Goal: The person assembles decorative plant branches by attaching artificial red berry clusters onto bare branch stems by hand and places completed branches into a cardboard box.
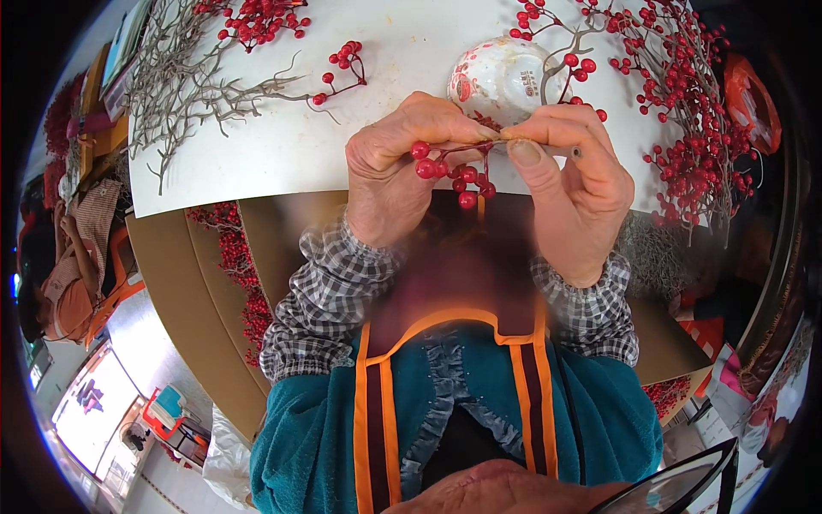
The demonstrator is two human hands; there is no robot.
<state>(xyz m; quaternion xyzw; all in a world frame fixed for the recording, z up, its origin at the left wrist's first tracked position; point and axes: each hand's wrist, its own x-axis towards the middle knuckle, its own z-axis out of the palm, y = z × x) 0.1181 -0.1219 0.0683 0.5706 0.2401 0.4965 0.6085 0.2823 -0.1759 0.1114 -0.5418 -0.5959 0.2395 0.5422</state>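
Near the front edge of the white table, my left hand point(392, 167) and my right hand point(578, 176) meet fingertip to fingertip over a sprig of glossy red artificial berries point(467, 174). The left fingers pinch its thin brown stem near the middle. My right thumb and forefinger grip the stem's end. The berries hang below and between the hands. Just beyond the fingers, an upturned white bowl point(520, 79) with a red floral pattern rests on the table, partly hidden by my hands. Dark red material shows behind the left fingertips, too covered to make out.
Bare grey twig branches point(201, 86) spread over the table's left side, beside a small loose berry sprig point(346, 67). Berry-laden branches point(685, 111) heap at the right edge. Cardboard boxes point(184, 283) holding more berries stand below the table. Another person point(73, 283) sits far left.
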